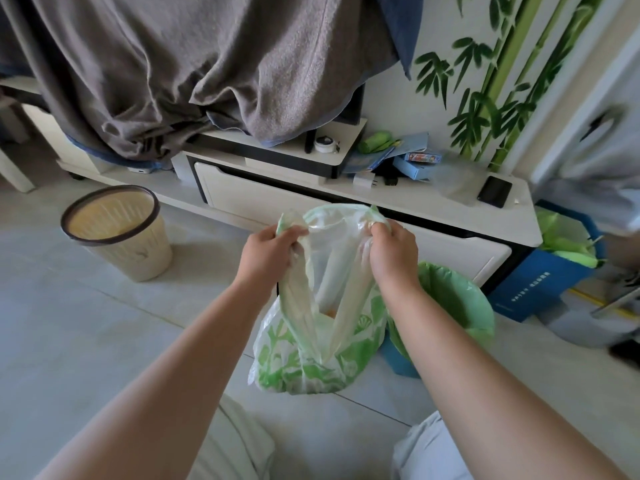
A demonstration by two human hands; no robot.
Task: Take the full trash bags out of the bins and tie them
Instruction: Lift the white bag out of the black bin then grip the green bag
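Note:
A translucent white trash bag with green print (311,358) hangs above the tiled floor in front of me. My left hand (268,254) grips its left handle and my right hand (391,251) grips its right handle, both pulled upward and a little apart. Something orange shows inside the bag. Just right of the bag stands a blue bin lined with a green bag (460,306). A beige slatted bin with a dark rim (114,233) stands at the left with no bag in it.
A low white TV cabinet (450,209) runs behind the bins, carrying a phone (494,191), boxes and papers. A grey cloth (207,64) drapes over the furniture above. A blue box with green bags (554,271) stands at the right.

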